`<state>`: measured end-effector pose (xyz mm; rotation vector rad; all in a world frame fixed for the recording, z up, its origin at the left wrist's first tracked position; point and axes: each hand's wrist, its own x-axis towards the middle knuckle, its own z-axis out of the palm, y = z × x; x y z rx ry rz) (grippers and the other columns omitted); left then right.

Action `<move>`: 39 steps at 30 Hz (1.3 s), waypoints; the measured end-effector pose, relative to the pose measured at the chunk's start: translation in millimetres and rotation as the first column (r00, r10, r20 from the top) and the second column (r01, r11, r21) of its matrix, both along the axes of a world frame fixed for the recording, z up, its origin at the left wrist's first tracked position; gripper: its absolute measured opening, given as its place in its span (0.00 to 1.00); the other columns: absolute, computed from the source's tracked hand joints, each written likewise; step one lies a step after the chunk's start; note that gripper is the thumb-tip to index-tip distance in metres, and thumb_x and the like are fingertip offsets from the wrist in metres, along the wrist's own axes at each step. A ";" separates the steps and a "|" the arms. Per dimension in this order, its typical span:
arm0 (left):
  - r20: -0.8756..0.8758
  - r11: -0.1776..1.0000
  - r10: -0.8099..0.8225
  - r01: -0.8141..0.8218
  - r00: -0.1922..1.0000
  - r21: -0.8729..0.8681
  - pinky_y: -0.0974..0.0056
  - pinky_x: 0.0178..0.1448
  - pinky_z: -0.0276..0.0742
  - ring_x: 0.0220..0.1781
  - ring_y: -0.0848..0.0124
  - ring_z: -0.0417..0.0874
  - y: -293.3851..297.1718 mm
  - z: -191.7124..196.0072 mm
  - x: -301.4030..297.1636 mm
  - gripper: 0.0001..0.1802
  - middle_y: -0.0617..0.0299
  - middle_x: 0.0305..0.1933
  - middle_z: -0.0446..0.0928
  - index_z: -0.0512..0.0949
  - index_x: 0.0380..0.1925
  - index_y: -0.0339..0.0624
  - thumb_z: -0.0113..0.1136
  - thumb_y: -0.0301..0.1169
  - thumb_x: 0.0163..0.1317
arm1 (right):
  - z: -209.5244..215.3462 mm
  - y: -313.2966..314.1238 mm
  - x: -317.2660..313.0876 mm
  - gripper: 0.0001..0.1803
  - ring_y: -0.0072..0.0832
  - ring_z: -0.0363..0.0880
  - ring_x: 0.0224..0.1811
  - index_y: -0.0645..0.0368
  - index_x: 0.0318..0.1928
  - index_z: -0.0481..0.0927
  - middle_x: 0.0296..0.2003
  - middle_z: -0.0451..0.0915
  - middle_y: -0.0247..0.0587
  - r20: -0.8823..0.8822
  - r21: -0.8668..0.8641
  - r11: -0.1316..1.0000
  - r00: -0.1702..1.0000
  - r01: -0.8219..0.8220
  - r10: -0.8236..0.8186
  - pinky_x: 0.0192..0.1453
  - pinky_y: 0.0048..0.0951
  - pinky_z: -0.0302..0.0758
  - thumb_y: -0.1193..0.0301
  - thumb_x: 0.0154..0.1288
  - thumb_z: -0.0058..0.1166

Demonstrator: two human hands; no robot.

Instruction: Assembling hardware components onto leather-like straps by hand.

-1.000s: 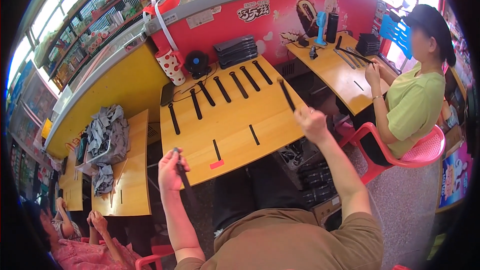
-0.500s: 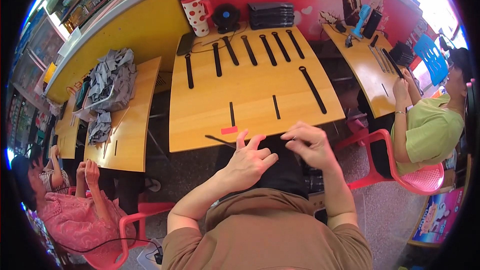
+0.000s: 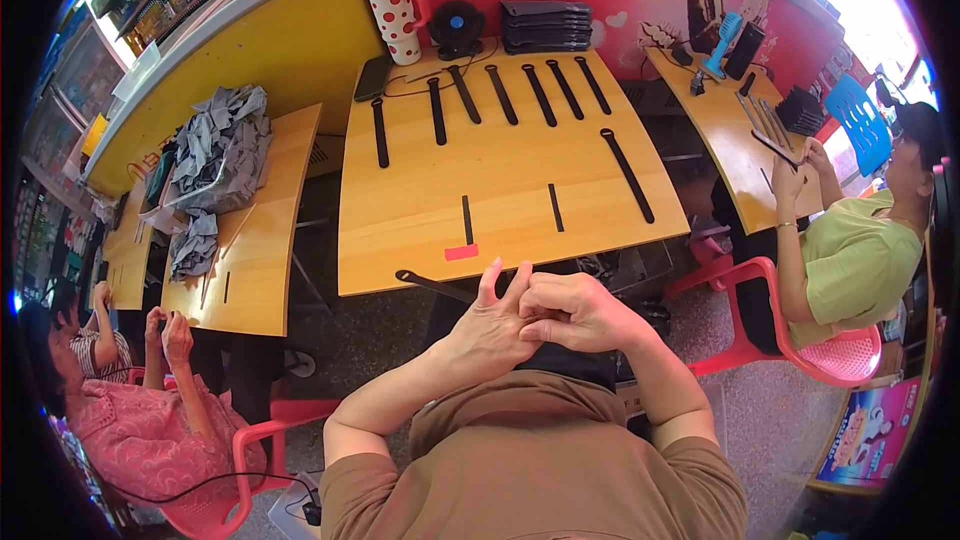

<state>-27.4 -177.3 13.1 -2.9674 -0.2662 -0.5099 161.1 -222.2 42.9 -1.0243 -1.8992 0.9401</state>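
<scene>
brown short-sleeved top (image 3: 570,460), bare hands (image 3: 492,334), dark trousers (image 3: 575,365), perhaps black

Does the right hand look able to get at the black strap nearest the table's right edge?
Probably yes: the strap lies uncovered ahead of the right hand, nothing seen between, though that hand appears busy at the left hand.

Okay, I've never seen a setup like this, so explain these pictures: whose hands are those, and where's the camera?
There's no machine: these are a person's own bare hands. The camera is worn on their head and looks down; its wide fisheye lens makes straight edges look bent.

The left hand holds a black strap, its looped end sticking out to the left. The right hand meets it at the fingers; whether that one grips anything is hidden.

On the wooden table lie eight more straps, two short dark strips and a small red rectangle.
</scene>
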 end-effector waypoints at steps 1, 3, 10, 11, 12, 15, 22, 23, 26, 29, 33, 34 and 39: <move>0.003 1.000 -0.005 0.005 1.000 -0.002 0.31 0.69 0.44 0.68 0.47 0.64 -0.1 2.0 -0.9 0.11 0.61 0.47 0.77 0.83 0.35 0.49 0.57 0.36 0.54 | 0.2 1.3 0.3 0.10 0.29 0.76 0.27 0.61 0.36 0.79 0.29 0.77 0.39 0.043 0.015 1.000 0.999 -0.004 0.003 0.30 0.28 0.72 0.77 0.54 0.67; 0.009 1.000 -0.009 0.009 1.000 -0.005 0.30 0.68 0.43 0.67 0.48 0.65 0.3 12.2 -4.1 0.11 0.62 0.46 0.77 0.83 0.35 0.49 0.57 0.36 0.53 | 4.6 1.2 8.3 0.10 0.28 0.75 0.26 0.61 0.36 0.79 0.28 0.76 0.39 0.027 -0.011 1.000 0.999 -0.026 0.027 0.29 0.28 0.71 0.77 0.54 0.67; 0.339 0.173 0.481 0.292 0.809 -0.941 0.74 0.34 0.74 0.29 0.75 0.78 21.8 -2.0 -13.7 0.11 0.62 0.30 0.78 0.79 0.49 0.38 0.50 0.26 0.72 | -13.9 -16.8 13.0 0.09 0.24 0.74 0.27 0.65 0.43 0.80 0.29 0.76 0.39 0.017 0.043 0.863 0.863 0.504 -0.505 0.31 0.24 0.70 0.81 0.61 0.59; 0.306 -0.030 0.562 0.389 0.769 -0.921 0.72 0.34 0.75 0.28 0.74 0.78 23.3 -5.9 -10.4 0.11 0.61 0.30 0.79 0.79 0.49 0.35 0.50 0.26 0.72 | -18.2 -18.4 5.3 0.10 0.22 0.73 0.26 0.65 0.45 0.80 0.29 0.75 0.37 -0.021 0.123 0.847 0.855 0.517 -0.519 0.31 0.22 0.70 0.83 0.63 0.55; 0.250 -0.221 0.635 0.482 0.731 -0.848 0.70 0.34 0.76 0.26 0.74 0.78 23.8 -10.0 -7.3 0.12 0.61 0.30 0.79 0.79 0.48 0.33 0.49 0.27 0.73 | -19.9 -21.2 -3.9 0.10 0.24 0.74 0.27 0.66 0.46 0.80 0.31 0.75 0.39 -0.061 0.053 0.887 0.888 0.458 -0.455 0.31 0.23 0.72 0.85 0.65 0.52; 0.262 -0.250 0.657 0.532 0.707 -0.809 0.71 0.32 0.76 0.25 0.73 0.78 25.1 -21.6 1.3 0.12 0.58 0.31 0.80 0.78 0.48 0.31 0.50 0.27 0.73 | -19.7 -18.6 -28.4 0.12 0.40 0.77 0.30 0.65 0.46 0.79 0.31 0.74 0.46 -0.055 0.137 0.872 0.883 0.470 -0.467 0.34 0.34 0.74 0.85 0.62 0.54; 0.245 -0.367 0.661 0.591 0.709 -0.719 0.72 0.28 0.74 0.23 0.75 0.77 25.0 -30.1 11.6 0.12 0.60 0.31 0.80 0.80 0.46 0.33 0.52 0.30 0.72 | -40.4 -7.5 -31.2 0.14 0.41 0.79 0.30 0.68 0.46 0.79 0.30 0.75 0.47 -0.015 0.314 0.766 0.810 0.561 -0.587 0.32 0.35 0.75 0.85 0.57 0.56; 0.243 -0.368 0.661 0.589 0.710 -0.720 0.72 0.28 0.74 0.23 0.75 0.77 25.2 -30.2 11.2 0.12 0.60 0.31 0.80 0.80 0.46 0.33 0.52 0.30 0.72 | -41.6 -7.0 -31.6 0.14 0.41 0.79 0.30 0.68 0.46 0.79 0.30 0.75 0.47 -0.016 0.311 0.766 0.809 0.562 -0.587 0.32 0.35 0.75 0.85 0.57 0.56; 0.219 -0.394 0.661 0.580 0.718 -0.713 0.72 0.26 0.74 0.22 0.75 0.78 24.9 -29.9 10.9 0.12 0.60 0.30 0.80 0.80 0.45 0.34 0.52 0.31 0.72 | -43.6 -6.9 -31.3 0.14 0.42 0.78 0.30 0.67 0.44 0.79 0.29 0.74 0.47 -0.013 0.343 0.742 0.793 0.576 -0.610 0.32 0.36 0.75 0.85 0.56 0.57; 0.197 -0.420 0.659 0.573 0.726 -0.704 0.73 0.25 0.74 0.22 0.75 0.78 24.7 -30.5 11.5 0.12 0.61 0.29 0.80 0.80 0.45 0.35 0.52 0.32 0.72 | -43.5 -6.9 -30.8 0.10 0.38 0.79 0.28 0.70 0.43 0.79 0.30 0.76 0.47 0.015 0.351 0.740 0.787 0.573 -0.616 0.30 0.31 0.75 0.86 0.60 0.55; 0.192 -0.422 0.659 0.570 0.727 -0.705 0.73 0.25 0.74 0.22 0.75 0.79 24.7 -30.3 11.7 0.12 0.61 0.29 0.80 0.80 0.45 0.35 0.52 0.32 0.72 | -44.0 -6.0 -31.1 0.10 0.39 0.79 0.27 0.70 0.42 0.79 0.29 0.75 0.47 0.007 0.364 0.729 0.781 0.579 -0.624 0.30 0.32 0.75 0.86 0.59 0.55; 0.184 -0.424 0.660 0.563 0.728 -0.710 0.73 0.25 0.74 0.22 0.75 0.78 24.3 -29.8 11.7 0.12 0.61 0.29 0.80 0.80 0.45 0.35 0.52 0.32 0.72 | -44.1 -6.1 -31.1 0.10 0.39 0.79 0.27 0.70 0.42 0.79 0.29 0.75 0.47 0.014 0.369 0.729 0.781 0.577 -0.625 0.30 0.32 0.75 0.86 0.58 0.55; 0.183 -0.402 0.666 0.555 0.723 -0.728 0.73 0.24 0.73 0.22 0.76 0.78 21.6 -28.1 12.4 0.12 0.62 0.28 0.79 0.80 0.42 0.35 0.52 0.32 0.72 | -46.6 -6.4 -34.1 0.11 0.40 0.78 0.27 0.70 0.42 0.79 0.29 0.75 0.47 0.025 0.416 0.695 0.757 0.586 -0.653 0.29 0.33 0.74 0.86 0.57 0.56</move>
